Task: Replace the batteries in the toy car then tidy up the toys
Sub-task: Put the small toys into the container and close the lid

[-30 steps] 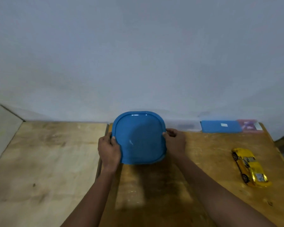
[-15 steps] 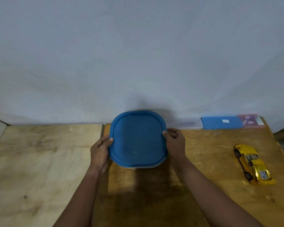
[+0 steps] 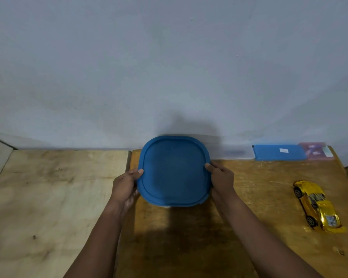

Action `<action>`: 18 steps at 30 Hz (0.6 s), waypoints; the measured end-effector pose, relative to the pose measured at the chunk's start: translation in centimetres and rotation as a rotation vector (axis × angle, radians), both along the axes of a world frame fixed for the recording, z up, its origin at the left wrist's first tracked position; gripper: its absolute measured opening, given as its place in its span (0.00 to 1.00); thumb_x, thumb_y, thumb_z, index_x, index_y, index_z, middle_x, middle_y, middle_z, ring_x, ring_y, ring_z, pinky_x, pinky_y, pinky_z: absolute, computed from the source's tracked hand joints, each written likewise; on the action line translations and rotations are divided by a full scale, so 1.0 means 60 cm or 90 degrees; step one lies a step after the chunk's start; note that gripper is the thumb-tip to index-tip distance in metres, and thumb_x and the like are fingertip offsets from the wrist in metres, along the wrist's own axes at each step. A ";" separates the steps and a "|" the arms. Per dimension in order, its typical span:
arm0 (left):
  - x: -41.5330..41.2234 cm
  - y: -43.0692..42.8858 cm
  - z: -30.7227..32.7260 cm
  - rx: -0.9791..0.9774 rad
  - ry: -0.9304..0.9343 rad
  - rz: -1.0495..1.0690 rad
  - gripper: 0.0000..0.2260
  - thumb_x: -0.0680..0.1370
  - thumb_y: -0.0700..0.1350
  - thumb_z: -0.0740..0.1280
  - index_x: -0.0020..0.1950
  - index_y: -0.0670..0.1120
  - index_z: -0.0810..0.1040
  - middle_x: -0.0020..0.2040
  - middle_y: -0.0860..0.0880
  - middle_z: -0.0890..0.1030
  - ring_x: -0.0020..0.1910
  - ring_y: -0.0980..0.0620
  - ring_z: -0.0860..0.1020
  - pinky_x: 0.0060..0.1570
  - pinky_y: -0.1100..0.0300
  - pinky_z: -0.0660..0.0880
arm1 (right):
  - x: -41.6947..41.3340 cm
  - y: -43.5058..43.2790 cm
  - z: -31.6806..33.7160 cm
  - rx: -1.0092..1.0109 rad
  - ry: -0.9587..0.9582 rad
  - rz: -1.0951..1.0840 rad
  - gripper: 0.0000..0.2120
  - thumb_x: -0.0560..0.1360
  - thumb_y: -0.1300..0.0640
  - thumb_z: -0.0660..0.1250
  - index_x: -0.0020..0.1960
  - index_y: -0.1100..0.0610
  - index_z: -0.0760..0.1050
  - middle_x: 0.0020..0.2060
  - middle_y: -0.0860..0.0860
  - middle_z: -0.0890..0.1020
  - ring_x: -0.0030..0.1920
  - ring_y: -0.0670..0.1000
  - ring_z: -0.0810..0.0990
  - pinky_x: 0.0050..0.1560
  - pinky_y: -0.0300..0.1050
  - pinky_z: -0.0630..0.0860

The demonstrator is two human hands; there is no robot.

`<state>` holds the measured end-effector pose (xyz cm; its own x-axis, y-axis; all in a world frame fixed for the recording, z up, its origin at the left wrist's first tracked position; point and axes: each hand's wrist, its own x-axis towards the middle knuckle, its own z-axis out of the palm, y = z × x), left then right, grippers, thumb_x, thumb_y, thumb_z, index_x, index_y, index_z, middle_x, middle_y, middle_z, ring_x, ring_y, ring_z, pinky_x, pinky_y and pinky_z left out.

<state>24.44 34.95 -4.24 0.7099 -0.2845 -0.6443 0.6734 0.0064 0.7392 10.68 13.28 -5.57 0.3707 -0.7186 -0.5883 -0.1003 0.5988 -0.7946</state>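
Observation:
A blue-lidded container (image 3: 174, 171) with rounded corners stands on the brown table, near the wall. My left hand (image 3: 125, 184) grips its left side, thumb on the lid's rim. On the opposite side, my right hand (image 3: 221, 178) holds it the same way. A yellow toy car (image 3: 317, 205) lies on its wheels at the right of the table, well apart from both hands. What is inside the container is hidden by the lid.
A flat blue box (image 3: 279, 152) and a pink pack (image 3: 315, 150) lie against the wall at the back right. A paler wooden table (image 3: 48, 197) adjoins on the left. The brown table (image 3: 189, 247) ends at the right, just past the car.
The container has tipped from tilted toward me to level, and my left hand has slipped lower on its side. The view has shifted slightly.

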 end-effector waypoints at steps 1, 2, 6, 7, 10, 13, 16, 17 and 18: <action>0.000 0.000 0.000 -0.004 0.007 0.001 0.09 0.79 0.39 0.70 0.56 0.36 0.82 0.49 0.42 0.87 0.40 0.49 0.85 0.35 0.58 0.83 | 0.001 -0.001 0.002 0.003 0.000 -0.001 0.09 0.76 0.67 0.70 0.56 0.63 0.83 0.48 0.56 0.86 0.48 0.56 0.85 0.49 0.53 0.83; 0.000 -0.001 0.000 -0.008 0.012 0.005 0.09 0.79 0.39 0.70 0.56 0.36 0.82 0.49 0.42 0.87 0.40 0.49 0.86 0.37 0.58 0.83 | 0.003 -0.001 0.004 0.004 -0.001 -0.002 0.09 0.76 0.67 0.69 0.56 0.63 0.83 0.47 0.55 0.86 0.47 0.55 0.85 0.48 0.52 0.83; 0.000 -0.008 0.002 0.017 0.006 0.013 0.09 0.78 0.40 0.71 0.56 0.37 0.83 0.47 0.42 0.87 0.35 0.51 0.83 0.30 0.61 0.78 | 0.010 -0.008 0.008 0.007 0.007 -0.011 0.12 0.76 0.67 0.70 0.59 0.62 0.81 0.46 0.52 0.85 0.46 0.52 0.84 0.47 0.49 0.83; -0.001 -0.011 0.004 0.025 0.004 0.017 0.10 0.78 0.40 0.71 0.56 0.36 0.82 0.46 0.42 0.86 0.33 0.51 0.81 0.27 0.62 0.76 | 0.010 -0.010 0.010 0.004 0.007 -0.008 0.12 0.76 0.67 0.70 0.59 0.62 0.81 0.46 0.52 0.85 0.47 0.52 0.83 0.47 0.49 0.83; -0.010 -0.023 0.011 0.029 0.005 0.063 0.06 0.77 0.38 0.71 0.53 0.37 0.83 0.47 0.42 0.86 0.37 0.49 0.84 0.32 0.58 0.81 | 0.006 -0.014 0.012 0.009 0.000 0.024 0.11 0.78 0.64 0.69 0.59 0.59 0.81 0.47 0.51 0.85 0.48 0.52 0.83 0.45 0.48 0.82; -0.022 -0.037 0.029 0.082 -0.025 0.100 0.00 0.77 0.37 0.71 0.47 0.41 0.81 0.47 0.44 0.84 0.46 0.47 0.83 0.44 0.54 0.81 | 0.003 -0.021 0.015 0.010 0.031 0.084 0.10 0.78 0.61 0.68 0.59 0.56 0.81 0.51 0.52 0.85 0.49 0.52 0.83 0.42 0.46 0.81; -0.035 -0.046 0.033 0.176 -0.083 0.088 0.05 0.77 0.42 0.72 0.51 0.42 0.81 0.51 0.45 0.82 0.50 0.46 0.80 0.45 0.53 0.80 | -0.005 -0.031 0.026 -0.043 0.059 0.177 0.17 0.80 0.55 0.67 0.67 0.59 0.77 0.61 0.55 0.81 0.53 0.51 0.81 0.41 0.40 0.79; -0.041 -0.051 0.039 0.214 -0.112 0.079 0.13 0.76 0.45 0.73 0.58 0.43 0.80 0.56 0.45 0.81 0.54 0.45 0.79 0.51 0.49 0.80 | -0.011 -0.031 0.038 -0.066 0.083 0.203 0.21 0.80 0.51 0.67 0.70 0.59 0.74 0.64 0.55 0.79 0.57 0.52 0.80 0.45 0.41 0.78; -0.050 -0.058 0.048 0.267 -0.157 0.076 0.21 0.74 0.48 0.74 0.65 0.44 0.78 0.61 0.45 0.79 0.59 0.44 0.78 0.57 0.45 0.79 | -0.016 -0.035 0.045 -0.095 0.088 0.216 0.25 0.79 0.48 0.68 0.72 0.58 0.71 0.65 0.54 0.77 0.60 0.53 0.78 0.51 0.44 0.78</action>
